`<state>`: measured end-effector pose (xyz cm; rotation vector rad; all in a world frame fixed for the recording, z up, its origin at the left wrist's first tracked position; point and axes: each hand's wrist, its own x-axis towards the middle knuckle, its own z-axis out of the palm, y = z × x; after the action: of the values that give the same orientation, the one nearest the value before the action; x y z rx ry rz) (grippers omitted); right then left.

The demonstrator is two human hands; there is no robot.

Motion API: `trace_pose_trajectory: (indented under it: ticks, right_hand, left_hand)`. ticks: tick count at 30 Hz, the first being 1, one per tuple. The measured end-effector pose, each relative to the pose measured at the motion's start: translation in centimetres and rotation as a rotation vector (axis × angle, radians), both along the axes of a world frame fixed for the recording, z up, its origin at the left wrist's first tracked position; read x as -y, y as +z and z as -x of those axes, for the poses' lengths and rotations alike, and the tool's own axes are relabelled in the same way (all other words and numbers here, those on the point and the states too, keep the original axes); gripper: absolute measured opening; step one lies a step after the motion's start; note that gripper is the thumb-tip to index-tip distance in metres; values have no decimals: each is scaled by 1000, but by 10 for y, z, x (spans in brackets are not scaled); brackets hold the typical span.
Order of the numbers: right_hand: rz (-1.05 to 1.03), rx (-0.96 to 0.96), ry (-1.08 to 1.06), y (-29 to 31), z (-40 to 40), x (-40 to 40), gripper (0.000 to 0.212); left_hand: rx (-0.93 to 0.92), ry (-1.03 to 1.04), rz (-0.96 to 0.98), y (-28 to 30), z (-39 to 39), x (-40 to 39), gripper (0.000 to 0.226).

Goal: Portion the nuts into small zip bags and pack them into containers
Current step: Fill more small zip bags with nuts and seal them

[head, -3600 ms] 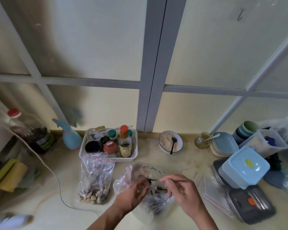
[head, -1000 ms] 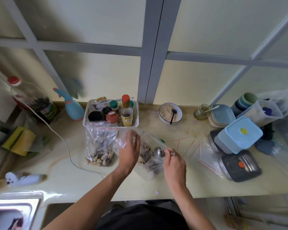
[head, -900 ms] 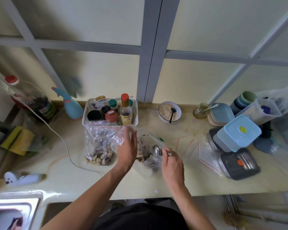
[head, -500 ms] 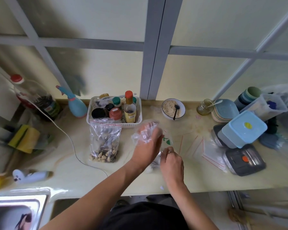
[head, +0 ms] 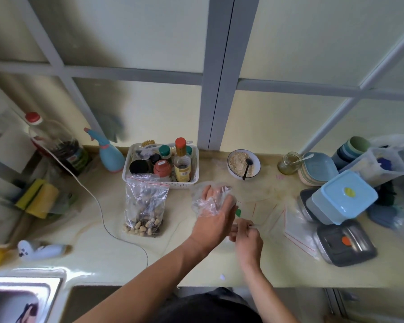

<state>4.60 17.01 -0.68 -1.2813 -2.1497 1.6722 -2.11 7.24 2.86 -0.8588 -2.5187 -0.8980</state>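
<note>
Nearest, the right hand (head: 246,236) now pinches something thin at the counter, the spoon seen a second ago hidden; just beyond, the left hand (head: 216,212) has lifted crumpled plastic (head: 208,199) off the nut bag; so scooping looks paused; left, the zip bag (head: 145,206) with nuts stands untouched; right, containers (head: 343,199) wait.

Left hand (head: 214,220) grips crumpled bag (head: 208,199); right hand (head: 247,238) pinches.

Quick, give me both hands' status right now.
Left hand: grips a crumpled clear plastic bag.
Right hand: fingers curled, pinching something small; what it is cannot be told.
</note>
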Motion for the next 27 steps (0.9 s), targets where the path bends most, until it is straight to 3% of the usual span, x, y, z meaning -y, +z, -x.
trace_pose_trajectory:
  ticks: [4,7,11,14,18,27]
  right_hand:
    - [174,-20,48,-8,21,-8,44]
    - [425,-78,-4,-22,37,-8,48]
    - [751,-60,-61,-20,40,-16,21]
    - [927,-67,-81,-17,39,-29,21]
    - [769,-51,21,-7,40,-40,24]
    - [370,-66,174,23,41,-103,35]
  left_hand:
    - [119,50,40,-8,7,-7,7]
    - [224,114,74,-14,8,-8,11]
    - [270,255,30,-15,18,-1,11]
    - [251,376,18,-15,23,11,2]
    - [259,528,-18,-2,24,20,10]
    - [326,709,-249,40,-14,-31,4]
